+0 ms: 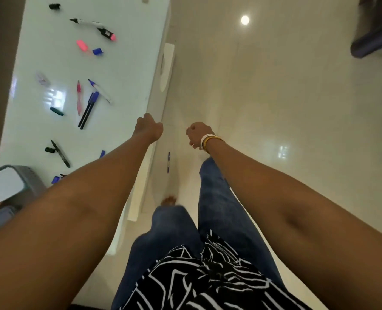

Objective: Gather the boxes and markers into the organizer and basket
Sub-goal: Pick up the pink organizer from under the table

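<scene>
Markers lay scattered over the white bench (123, 70), with one blue pen (168, 162) on the floor (297, 108) just beside the bench edge. Nearest the person, a grey basket (26, 175) stood at the bench's near left corner, with a pale box (4, 184) inside it. A black marker (60, 153) and its loose cap (49, 150) lay just beyond the basket. Both arms reached forward. The left hand (149, 128) hovered over the bench edge with fingers curled into a fist, holding nothing visible. The right hand (197, 134), with bangles (207, 140) at the wrist, hung over the floor, fingers likewise curled and empty. Farther on, two dark blue pens (88, 110), a pink pen (78, 98) and a white marker (99, 91) lay near one another. Beyond them sat a pink cap (82, 45) and a blue cap (97, 51). A pink-tipped highlighter (106, 34) lay toward the far end.
</scene>
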A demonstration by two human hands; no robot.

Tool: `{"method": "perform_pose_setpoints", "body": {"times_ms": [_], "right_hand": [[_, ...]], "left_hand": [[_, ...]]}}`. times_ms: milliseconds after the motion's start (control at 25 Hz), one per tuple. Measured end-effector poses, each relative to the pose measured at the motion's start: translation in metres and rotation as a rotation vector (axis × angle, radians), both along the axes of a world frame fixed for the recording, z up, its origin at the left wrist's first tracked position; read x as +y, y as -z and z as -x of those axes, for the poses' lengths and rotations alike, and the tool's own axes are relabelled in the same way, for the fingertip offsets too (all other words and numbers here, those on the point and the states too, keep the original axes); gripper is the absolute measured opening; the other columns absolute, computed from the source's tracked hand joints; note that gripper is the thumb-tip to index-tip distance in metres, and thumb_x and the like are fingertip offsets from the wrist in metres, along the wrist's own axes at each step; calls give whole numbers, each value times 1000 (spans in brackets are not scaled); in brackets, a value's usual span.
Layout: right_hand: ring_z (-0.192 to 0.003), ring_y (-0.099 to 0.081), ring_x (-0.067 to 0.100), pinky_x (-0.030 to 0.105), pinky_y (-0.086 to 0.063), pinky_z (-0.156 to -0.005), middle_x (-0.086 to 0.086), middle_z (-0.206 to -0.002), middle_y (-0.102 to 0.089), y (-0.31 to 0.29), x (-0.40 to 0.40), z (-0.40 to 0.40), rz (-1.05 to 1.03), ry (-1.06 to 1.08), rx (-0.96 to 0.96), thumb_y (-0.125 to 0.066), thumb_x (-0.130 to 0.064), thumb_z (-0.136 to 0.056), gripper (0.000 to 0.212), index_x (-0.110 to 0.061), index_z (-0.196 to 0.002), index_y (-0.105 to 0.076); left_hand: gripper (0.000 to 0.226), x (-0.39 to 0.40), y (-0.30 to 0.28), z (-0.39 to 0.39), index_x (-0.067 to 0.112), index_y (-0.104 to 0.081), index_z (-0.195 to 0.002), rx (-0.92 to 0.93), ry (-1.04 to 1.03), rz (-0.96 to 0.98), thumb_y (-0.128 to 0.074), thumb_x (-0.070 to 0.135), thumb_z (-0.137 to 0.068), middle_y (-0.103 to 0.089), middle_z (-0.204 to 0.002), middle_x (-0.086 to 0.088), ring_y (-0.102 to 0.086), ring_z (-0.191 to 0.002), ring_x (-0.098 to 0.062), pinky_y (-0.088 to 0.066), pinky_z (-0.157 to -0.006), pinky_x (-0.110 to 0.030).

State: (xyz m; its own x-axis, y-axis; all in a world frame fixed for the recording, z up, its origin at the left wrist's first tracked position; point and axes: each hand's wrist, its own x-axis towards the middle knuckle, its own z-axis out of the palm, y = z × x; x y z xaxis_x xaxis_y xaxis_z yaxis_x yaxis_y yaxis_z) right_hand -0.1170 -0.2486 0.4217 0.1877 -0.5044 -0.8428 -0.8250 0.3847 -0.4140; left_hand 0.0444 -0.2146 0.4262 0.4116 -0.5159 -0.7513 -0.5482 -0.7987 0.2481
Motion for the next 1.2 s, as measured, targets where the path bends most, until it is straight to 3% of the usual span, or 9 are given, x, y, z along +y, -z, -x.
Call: {"method": "perform_pose_setpoints", "body": {"times_ms": [200,440,560,640,760,840,960,1120,1200], "right_hand": [[-90,-68,35,42,-54,-81,19,-97,-71,-8,-109,11,14,-148,-15,-40,-26,-98,36,-3,-105,-65],[-84,-66,34,40,-56,-76,16,-91,-69,14,-245,-21,34,-276,51,-43,-21,-93,29,-4,-99,-67],[-63,-49,27,31,-39,-57,8,-65,-50,46,-288,-43,57,-317,73,-44,-14,-92,25,-9,-70,-55],[-57,-41,24,29,-32,-53,5,-59,-40,70,-305,-52,41,-352,98,-44,-13,-91,31,-13,-60,-43],[-75,-59,31,33,-48,-68,13,-83,-63,126,-318,-66,-45,-504,104,-42,-16,-91,23,-8,-84,-63],[-81,-62,32,35,-49,-75,19,-99,-67,172,-325,-71,-74,-624,125,-38,-19,-90,27,-5,-81,-60],[-74,-59,29,32,-44,-73,19,-93,-66,242,-337,-80,-57,-699,136,-37,-21,-89,27,-8,-72,-52],[-89,-65,32,36,-51,-79,17,-99,-68,318,-346,-103,-60,-683,97,-36,-30,-89,28,-11,-88,-56],[-100,-66,34,44,-54,-89,18,-112,-67,361,-351,-129,-59,-607,51,-38,-40,-89,39,-11,-109,-55]], "left_hand": [[60,-89,-7,17,3,-27,-147,43,-202,14,-45,30,-97,-33,-149,-19,-37,-135,-35,-36,-107,-42],[59,-212,6,14,5,-28,-146,52,-310,92,-46,30,-96,-33,-148,-19,-38,-135,-35,-36,-107,-42],[56,-249,35,-4,5,-30,-144,2,-349,103,-45,29,-96,-34,-145,-19,-40,-132,-36,-37,-106,-46],[54,-261,56,-14,7,-32,-143,-73,-415,131,-46,28,-96,-36,-144,-17,-43,-131,-34,-37,-107,-47],[50,-269,100,-24,11,-34,-143,-304,-438,186,-44,28,-97,-35,-149,-11,-38,-137,-29,-28,-111,-52],[51,-270,136,-23,16,-31,-146,-430,-458,222,-39,32,-99,-25,-157,-9,-24,-145,-25,-18,-113,-59],[55,-272,191,-11,27,-23,-150,-540,-500,237,-32,41,-98,-9,-162,-7,-11,-150,-24,-11,-112,-65],[68,-255,247,21,32,-3,-154,-717,-394,189,-32,51,-95,-1,-163,-8,-3,-151,-28,-8,-114,-63],[72,-255,271,21,30,-2,-154,-852,-374,192,-33,56,-93,-5,-162,-12,-6,-150,-32,-6,-112,-64]]}}
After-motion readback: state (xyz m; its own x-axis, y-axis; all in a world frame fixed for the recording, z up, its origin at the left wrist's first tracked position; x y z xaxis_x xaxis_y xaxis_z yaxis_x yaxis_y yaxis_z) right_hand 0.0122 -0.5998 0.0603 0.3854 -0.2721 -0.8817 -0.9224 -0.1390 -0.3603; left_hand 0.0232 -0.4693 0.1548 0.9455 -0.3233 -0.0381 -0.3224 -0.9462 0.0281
